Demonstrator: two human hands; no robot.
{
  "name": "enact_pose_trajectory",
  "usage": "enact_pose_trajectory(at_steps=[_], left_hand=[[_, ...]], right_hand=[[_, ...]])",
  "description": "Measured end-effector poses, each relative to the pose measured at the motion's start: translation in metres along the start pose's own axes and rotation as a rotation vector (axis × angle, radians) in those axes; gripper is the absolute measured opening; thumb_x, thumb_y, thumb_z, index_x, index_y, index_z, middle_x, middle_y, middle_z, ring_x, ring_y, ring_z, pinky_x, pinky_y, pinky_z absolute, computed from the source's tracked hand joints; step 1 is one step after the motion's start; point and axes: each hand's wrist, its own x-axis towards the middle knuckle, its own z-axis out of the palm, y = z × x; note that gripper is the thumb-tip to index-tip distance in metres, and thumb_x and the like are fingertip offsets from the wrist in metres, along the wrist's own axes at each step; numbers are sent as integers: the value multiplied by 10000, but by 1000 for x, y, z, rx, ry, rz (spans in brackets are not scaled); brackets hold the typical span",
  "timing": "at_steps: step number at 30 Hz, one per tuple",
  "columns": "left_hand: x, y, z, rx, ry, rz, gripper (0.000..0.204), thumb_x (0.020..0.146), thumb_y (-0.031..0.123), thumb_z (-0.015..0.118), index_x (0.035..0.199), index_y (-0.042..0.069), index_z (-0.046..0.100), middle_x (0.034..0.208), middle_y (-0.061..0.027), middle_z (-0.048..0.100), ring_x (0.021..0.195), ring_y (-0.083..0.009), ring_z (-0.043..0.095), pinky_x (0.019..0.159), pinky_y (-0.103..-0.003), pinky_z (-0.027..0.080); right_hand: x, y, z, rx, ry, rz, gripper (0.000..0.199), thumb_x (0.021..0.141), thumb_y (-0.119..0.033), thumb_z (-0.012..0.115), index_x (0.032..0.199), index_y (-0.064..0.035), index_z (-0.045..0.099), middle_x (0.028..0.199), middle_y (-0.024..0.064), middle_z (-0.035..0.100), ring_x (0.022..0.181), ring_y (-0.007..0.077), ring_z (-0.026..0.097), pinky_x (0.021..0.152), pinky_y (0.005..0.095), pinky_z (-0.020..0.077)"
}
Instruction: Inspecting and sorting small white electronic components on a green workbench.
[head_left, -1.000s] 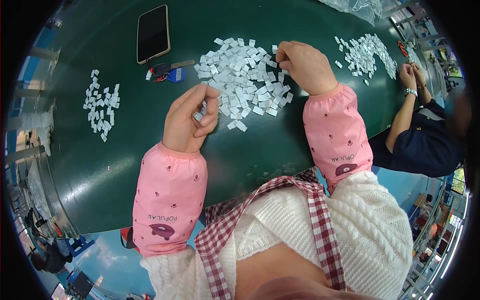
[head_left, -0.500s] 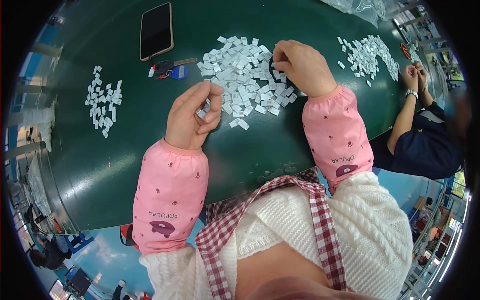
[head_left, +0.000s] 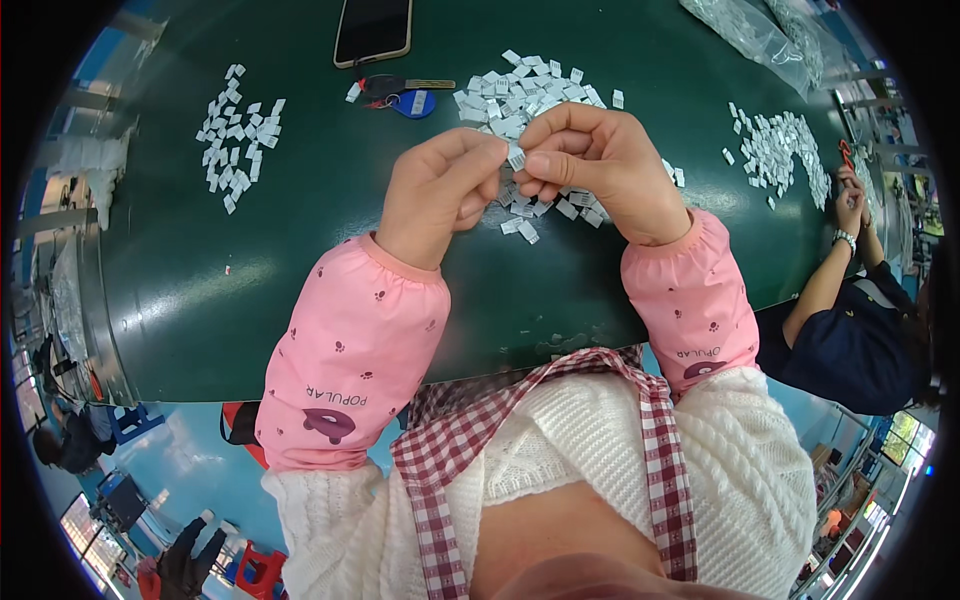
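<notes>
Pinching a small white tag (head_left: 516,157) between the fingertips of both hands, the person holds it just above the surface (head_left: 300,270). The left hand (head_left: 440,190) and right hand (head_left: 600,165) meet at the tag, each closed on an edge. It looks feather-light, thin and bendable, easily dropped, so it is best gripped by its rim. Directly beyond lies the pile of tags (head_left: 520,100), then a phone (head_left: 372,30).

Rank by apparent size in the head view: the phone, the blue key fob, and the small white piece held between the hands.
1. phone, though partly cut off at the top edge
2. blue key fob
3. small white piece
</notes>
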Motion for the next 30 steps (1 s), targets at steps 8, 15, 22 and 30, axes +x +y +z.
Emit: enact_pose_trajectory(at_steps=[8,15,22,30], left_hand=[[1,1,-2,-56,15,-78,138,929,120,596,986,-4,619,669,-42,550,470,-31,334,397,-154,186],[-1,0,0,82,76,27,100,905,107,629,930,11,643,646,-38,554,459,-30,334,399,-154,187],[-3,-3,9,311,126,231,92,837,121,668,811,33,678,628,-33,577,494,-49,406,421,-170,258],[-6,0,8,293,162,96,100,830,122,671,811,25,680,617,-33,571,462,-49,378,420,-171,258]], right_hand=[[2,10,2,-10,27,-16,165,859,10,681,1019,31,646,824,93,674,740,149,654,687,213,525],[1,9,7,-51,62,-59,163,861,9,673,1021,43,663,831,89,679,740,146,653,694,210,526],[-3,7,13,-159,132,-104,157,859,2,671,1006,58,677,815,94,683,716,140,655,676,203,530],[-6,6,11,-167,105,-65,167,860,-4,663,1010,69,679,808,105,686,711,142,663,667,204,535]])
